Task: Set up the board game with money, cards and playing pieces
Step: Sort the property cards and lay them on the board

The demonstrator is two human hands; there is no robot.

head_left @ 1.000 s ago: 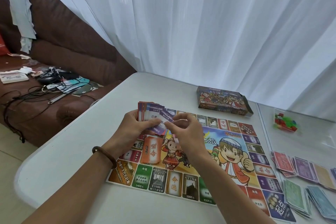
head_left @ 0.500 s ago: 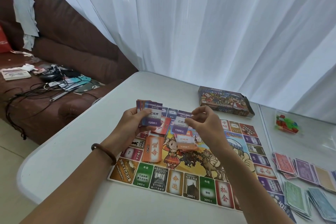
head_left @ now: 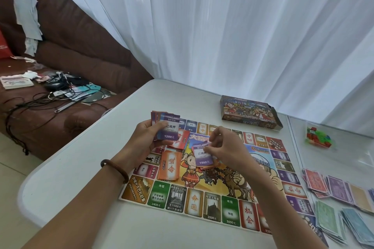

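Observation:
A colourful game board (head_left: 220, 204) lies flat on the white table (head_left: 85, 166). My left hand (head_left: 145, 137) grips a fanned stack of property cards (head_left: 167, 125); its top card is purple and reads 1200. My right hand (head_left: 226, 149) pinches a purple card (head_left: 202, 154) marked 1500 over a small card pile in the middle of the board. An orange card stack (head_left: 169, 166) lies on the board's left part. Stacks of paper money (head_left: 342, 204) spread at the table's right. A bag of red and green playing pieces (head_left: 318, 139) sits at the far right.
The open game box (head_left: 250, 114) stands behind the board near the white curtain. A brown sofa (head_left: 66, 60) with cables, a book and clutter is left of the table. The table's rounded front-left edge is near my left forearm.
My right hand took a purple card from the stack in my left hand and carried it right and down to the pile at the board's centre. The left hand stayed put.

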